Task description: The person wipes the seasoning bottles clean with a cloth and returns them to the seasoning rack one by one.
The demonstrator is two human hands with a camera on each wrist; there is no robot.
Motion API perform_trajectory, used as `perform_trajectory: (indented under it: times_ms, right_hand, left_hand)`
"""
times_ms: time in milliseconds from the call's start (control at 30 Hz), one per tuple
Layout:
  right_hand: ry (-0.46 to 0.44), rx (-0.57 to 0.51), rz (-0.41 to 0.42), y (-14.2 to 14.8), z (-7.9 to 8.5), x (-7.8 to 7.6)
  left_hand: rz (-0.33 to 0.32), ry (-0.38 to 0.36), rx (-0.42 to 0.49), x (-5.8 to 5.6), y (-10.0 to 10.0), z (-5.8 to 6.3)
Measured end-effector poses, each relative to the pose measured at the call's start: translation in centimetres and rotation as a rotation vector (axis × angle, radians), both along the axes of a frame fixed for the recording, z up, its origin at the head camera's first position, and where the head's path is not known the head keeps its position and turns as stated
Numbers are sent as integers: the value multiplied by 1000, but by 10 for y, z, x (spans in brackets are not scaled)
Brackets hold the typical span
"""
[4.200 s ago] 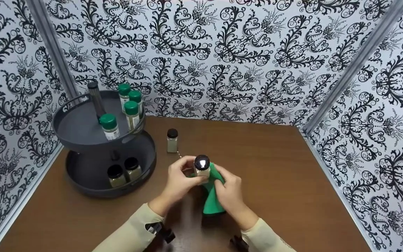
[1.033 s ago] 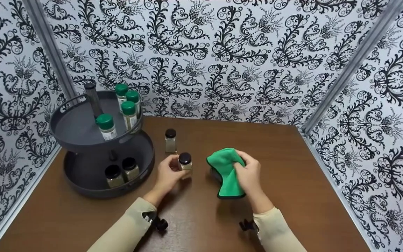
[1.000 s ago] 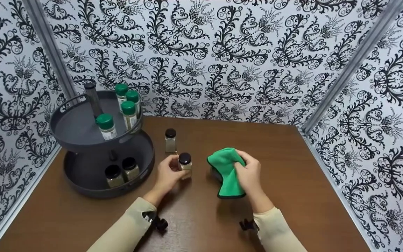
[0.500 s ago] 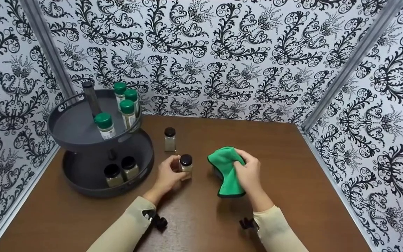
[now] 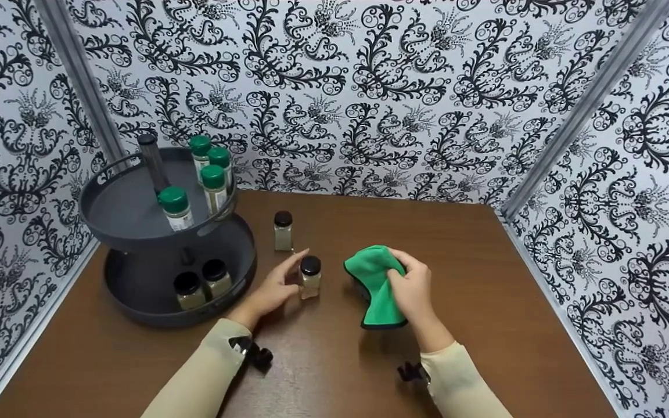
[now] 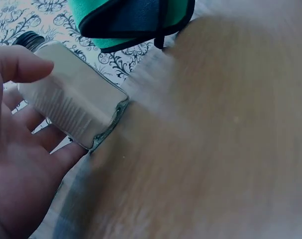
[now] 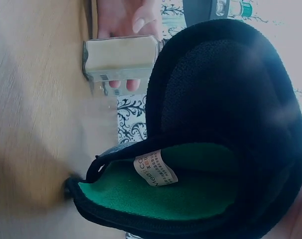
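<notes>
Can't read the label on the square spice jar [image 5: 310, 283]: too smeared in the left wrist view to get past rows of print. Can't see most of the right hand [image 5: 411, 285] fingers either, hidden behind the green cloth [image 5: 376, 276]. Can only partly read the small white tag [image 7: 155, 168] inside the cloth. Find the jar upright on the brown tabletop [image 5: 439, 244], right of the two-tier stand [image 5: 117, 217], roughly level with its lower tray: clear glass, glossy black lid, pale beige contents. Have left hand [image 5: 270, 293] between stand and jar, fingers nearly straight, thumb spread apart, not gripping; can't tell about actual contact. Have right hand farther right of the stand, pinching the cloth between thumb and fingers. Note fuzzy green pile on one face, dark fabric on the other, black binding round the edge, bent into a hollow fold. Also see a second black-lidded jar [image 5: 283, 232], just right of the stand, farther back. Count four green-capped jars [image 5: 214, 190] on the stand's upper tray, print too small to read, and two squat black-lidded jars [image 5: 189, 292] in the lower one, partly roofed over. Smooth dark grey trays, round, rimmed, with slot handles. Behind the stand, white panels [image 5: 305, 116] with black scrollwork.
</notes>
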State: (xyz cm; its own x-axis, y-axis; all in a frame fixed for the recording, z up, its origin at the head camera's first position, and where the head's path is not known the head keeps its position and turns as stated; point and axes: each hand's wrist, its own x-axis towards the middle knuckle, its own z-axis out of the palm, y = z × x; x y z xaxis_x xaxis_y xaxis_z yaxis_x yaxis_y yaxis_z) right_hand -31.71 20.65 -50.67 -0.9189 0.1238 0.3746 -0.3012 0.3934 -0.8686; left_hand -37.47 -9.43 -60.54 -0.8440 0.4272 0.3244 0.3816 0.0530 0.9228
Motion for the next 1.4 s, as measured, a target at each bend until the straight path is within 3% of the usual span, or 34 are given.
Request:
perform_trajectory:
  times_ms: [300,533,700,833,967,1100,1267,1400]
  right_hand:
    - [-12,-12,10,-3,-2,0]
    - [-15,-6,8,-7,-5,-1]
    - [-48,13,26,-10,-7,0]
    - [-69,14,37,-11,-8,1]
    - [-75,17,41,-10,-10,1]
    - [-78,19,44,-11,-11,2]
    - [-84,14,34,-16,-9,6]
    - [-23,56,33,-24,-4,16]
  left_hand:
    - [35,-28,97,3,-1,0]
    - [293,-101,148,12,18,2]
    - [414,-105,81,23,34,9]
    - [395,-78,54,23,33,8]
    - [317,-72,82,19,26,2]
    - [300,-76,119,19,27,1]
    - [335,-30,150,28,35,11]
    - [311,11,177,40,46,26]
